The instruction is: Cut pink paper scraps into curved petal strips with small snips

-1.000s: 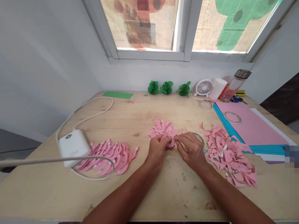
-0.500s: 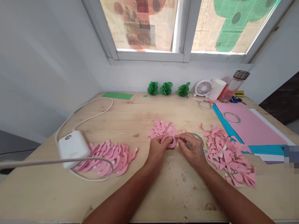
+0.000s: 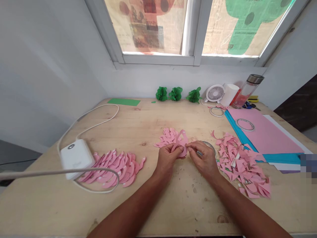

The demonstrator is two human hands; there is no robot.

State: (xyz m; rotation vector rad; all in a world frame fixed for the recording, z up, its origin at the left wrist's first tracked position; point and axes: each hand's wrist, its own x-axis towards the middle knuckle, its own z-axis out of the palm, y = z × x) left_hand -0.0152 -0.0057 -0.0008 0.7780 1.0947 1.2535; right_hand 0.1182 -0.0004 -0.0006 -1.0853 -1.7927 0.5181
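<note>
The wooden worktop carries a heap of pink paper scraps toward its right edge and a fanned pile of curved pink strips toward its left edge. Above the middle of the near edge, the left hand pinches a looped pink paper piece between thumb and fingers. The right hand has thumb and forefinger pressed together at the piece's right side, perhaps gripping its edge; the fingertips hide the contact.

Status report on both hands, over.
Left hand gripping curved pink paper cutout. Right hand pinching at its edge. Pink paper scraps right of hands.
</note>
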